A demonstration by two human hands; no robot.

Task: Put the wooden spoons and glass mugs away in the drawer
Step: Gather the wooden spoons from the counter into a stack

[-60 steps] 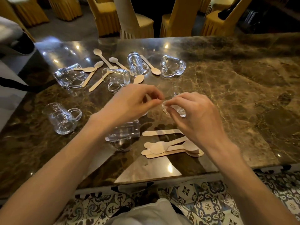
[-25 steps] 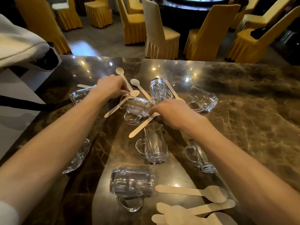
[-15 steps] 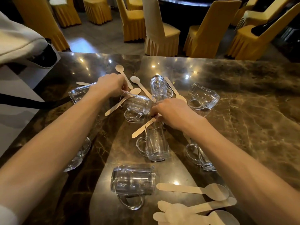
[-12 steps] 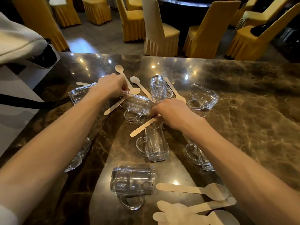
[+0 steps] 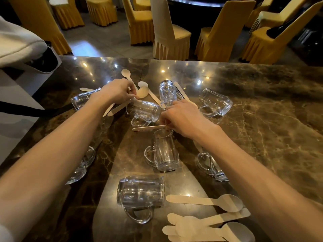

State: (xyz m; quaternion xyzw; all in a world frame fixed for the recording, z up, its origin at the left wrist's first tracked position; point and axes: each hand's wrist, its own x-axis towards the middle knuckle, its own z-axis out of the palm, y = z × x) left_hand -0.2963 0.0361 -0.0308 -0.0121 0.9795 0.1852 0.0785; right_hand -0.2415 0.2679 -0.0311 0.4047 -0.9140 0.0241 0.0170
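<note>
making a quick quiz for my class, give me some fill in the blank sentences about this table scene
1. The right hand pinches the handle of a wooden ___.
2. The nearest glass mug lies on its ___.
3. Beyond the marble table stand cloth-covered ___.

Missing words: spoon; side; chairs

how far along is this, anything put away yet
Nothing looks put away; no drawer is in view. A spoon pile sits gathered on the near side of the table. In hand: the right hand pinches a wooden spoon; the left hand is at a second spoon, grip unclear. Left: all the mugs and the loose spoons.
</note>
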